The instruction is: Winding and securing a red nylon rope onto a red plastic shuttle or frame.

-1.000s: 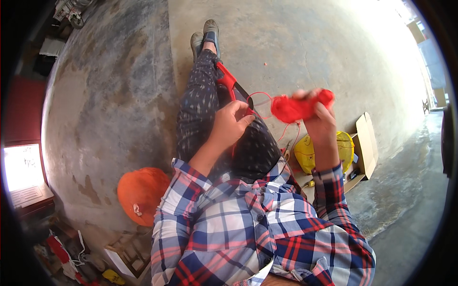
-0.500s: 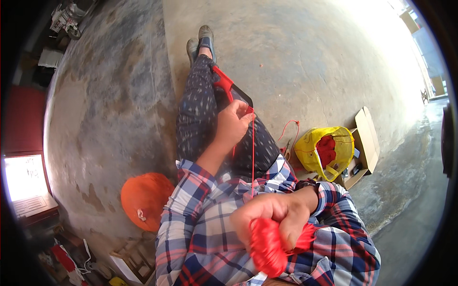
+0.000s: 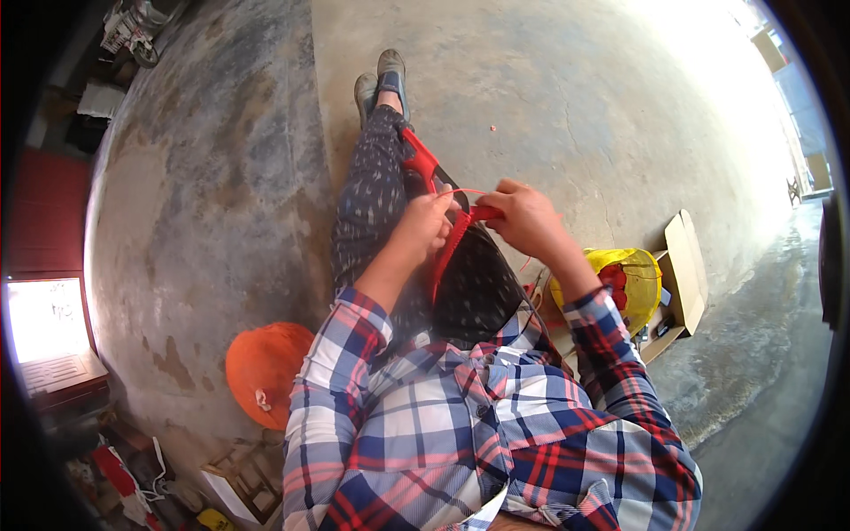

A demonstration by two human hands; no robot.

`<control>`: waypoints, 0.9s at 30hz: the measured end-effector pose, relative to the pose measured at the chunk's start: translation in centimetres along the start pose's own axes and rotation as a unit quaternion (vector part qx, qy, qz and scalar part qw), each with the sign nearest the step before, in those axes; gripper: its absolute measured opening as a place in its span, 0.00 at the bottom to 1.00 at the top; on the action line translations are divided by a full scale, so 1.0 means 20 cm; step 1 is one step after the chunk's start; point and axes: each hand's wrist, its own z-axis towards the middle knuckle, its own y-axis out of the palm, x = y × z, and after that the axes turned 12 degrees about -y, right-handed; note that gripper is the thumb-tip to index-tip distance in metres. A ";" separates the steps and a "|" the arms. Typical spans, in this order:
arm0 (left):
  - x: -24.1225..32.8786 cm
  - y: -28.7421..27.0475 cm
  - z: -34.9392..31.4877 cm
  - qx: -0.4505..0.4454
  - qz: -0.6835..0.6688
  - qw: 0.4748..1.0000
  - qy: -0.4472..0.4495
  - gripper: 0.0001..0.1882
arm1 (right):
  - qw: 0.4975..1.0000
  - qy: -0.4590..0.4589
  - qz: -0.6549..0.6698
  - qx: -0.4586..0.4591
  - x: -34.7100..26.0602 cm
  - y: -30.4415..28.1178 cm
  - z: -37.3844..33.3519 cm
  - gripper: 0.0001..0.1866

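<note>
Over my lap lies a dark flat piece with red strips (image 3: 420, 156) along its edges; its kind is not clear. My left hand (image 3: 425, 223) is closed on it, thumb and fingers pinching near a red strip. To the right, close by, my right hand (image 3: 527, 217) is closed on red cord (image 3: 486, 213), which shows as a short bundle at its fingertips. A thin red strand (image 3: 462, 190) arches between the two hands. How much cord sits inside the right hand is hidden by the fingers.
Right of my legs stands a yellow bag (image 3: 651, 274) with red cord inside, beside an open cardboard box (image 3: 689, 265). Scissors (image 3: 537, 290) lie near the bag. An orange round thing (image 3: 266, 363) rests on the floor at my left. Wooden pieces (image 3: 248, 482) lie at lower left.
My right hand has moved from near my chest up and forward to beside my left hand. The long taut cord between the hands is now a short arched strand.
</note>
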 end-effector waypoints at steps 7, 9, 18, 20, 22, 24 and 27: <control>0.09 -0.02 -0.10 0.090 -0.084 0.967 0.224 0.08 | 0.907 0.057 0.361 0.209 -0.04 0.15 0.07 0.17; 0.14 0.02 -0.19 0.081 -0.120 0.966 0.216 0.08 | 0.926 -0.015 0.301 0.229 -0.12 0.04 0.07 0.17; 0.05 0.05 -0.11 -0.033 -0.071 0.991 0.112 0.14 | 0.500 0.005 0.751 0.432 0.23 -0.17 -0.07 0.15; 0.02 0.04 -0.09 -0.029 -0.072 0.993 0.095 0.18 | 0.533 -0.004 0.737 0.416 0.20 -0.28 -0.20 0.17; 0.03 0.07 -0.09 -0.051 -0.082 0.994 0.056 0.21 | 0.516 0.011 0.769 0.376 0.33 -0.21 -0.46 0.19; 0.06 0.07 -0.09 -0.070 -0.091 0.992 0.045 0.22 | 0.708 0.036 0.635 0.305 0.58 0.01 -0.82 0.22; 0.03 0.03 -0.09 -0.082 -0.142 0.986 0.023 0.22 | 0.681 0.297 0.632 0.220 0.12 -0.04 -0.83 0.21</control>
